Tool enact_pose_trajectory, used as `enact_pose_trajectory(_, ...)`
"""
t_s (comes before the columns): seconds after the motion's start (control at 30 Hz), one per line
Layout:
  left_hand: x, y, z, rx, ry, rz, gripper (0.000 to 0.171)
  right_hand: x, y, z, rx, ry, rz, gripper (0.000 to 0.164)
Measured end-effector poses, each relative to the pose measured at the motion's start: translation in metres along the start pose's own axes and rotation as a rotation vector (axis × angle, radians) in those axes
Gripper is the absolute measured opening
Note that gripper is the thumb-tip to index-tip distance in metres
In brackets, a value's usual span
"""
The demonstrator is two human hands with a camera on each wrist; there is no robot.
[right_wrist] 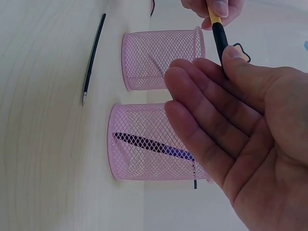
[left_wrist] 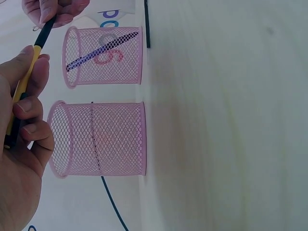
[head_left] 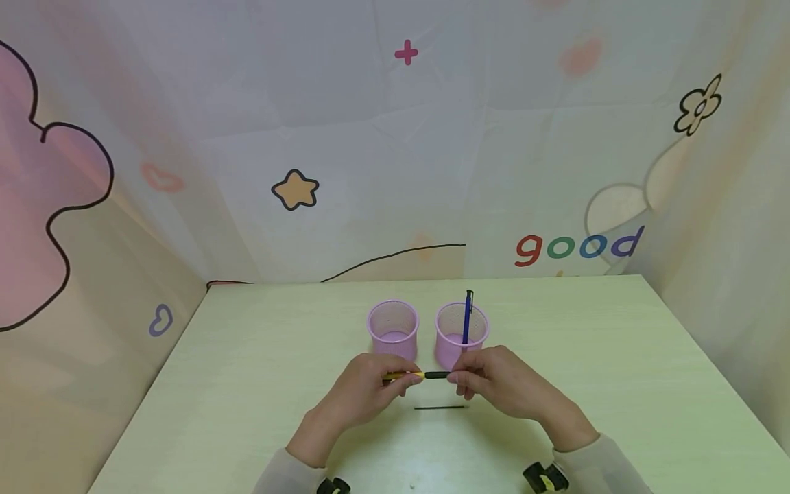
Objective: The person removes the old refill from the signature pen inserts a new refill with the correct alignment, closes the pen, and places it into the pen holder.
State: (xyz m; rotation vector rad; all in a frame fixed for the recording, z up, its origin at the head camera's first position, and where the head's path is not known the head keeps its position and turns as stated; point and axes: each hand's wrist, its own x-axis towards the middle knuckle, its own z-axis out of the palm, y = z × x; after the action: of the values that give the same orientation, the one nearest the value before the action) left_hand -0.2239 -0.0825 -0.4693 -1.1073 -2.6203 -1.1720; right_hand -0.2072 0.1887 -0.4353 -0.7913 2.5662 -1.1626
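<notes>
A yellow pen with a black grip section (head_left: 437, 374) is held level between both hands, above the table's middle. My left hand (head_left: 370, 390) grips its yellow barrel (left_wrist: 24, 82), thumb and fingers wrapped about it. At the other end, my right hand (head_left: 496, 381) pinches the black section between thumb and index finger; its tip is hidden there. In the right wrist view the other right fingers extend loosely, side by side. Below the hands, a thin black pen refill (head_left: 439, 407) lies on the table, its metal point showing in the right wrist view.
Two pink mesh pen cups stand just beyond the hands. The right cup (head_left: 447, 350) holds a blue pen (head_left: 467, 319) leaning in it; the left cup (head_left: 393, 347) has no pen showing. Behind the pale table (head_left: 278, 329) hangs a printed curtain (head_left: 370, 137).
</notes>
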Motion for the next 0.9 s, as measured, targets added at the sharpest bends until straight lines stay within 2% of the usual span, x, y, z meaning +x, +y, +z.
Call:
enact_pose_trajectory(0.57,-0.0005,0.0003,0.0006,0.024,0.012,0.019,0.016,-0.001,-0.0009,-0.001,0.016,-0.038,0.024,0.018)
enact_pose_trajectory(0.77,-0.0007,-0.0012,0.0002,0.043,0.009,0.008,0.014,-0.0014,-0.0005,-0.0011,-0.006,0.002,0.01,0.012)
enact_pose_trajectory(0.9,-0.0003,-0.0018,0.0004,0.042,0.009,0.007,0.014,-0.0005,0.0001,-0.0009,-0.041,0.042,0.017,0.019)
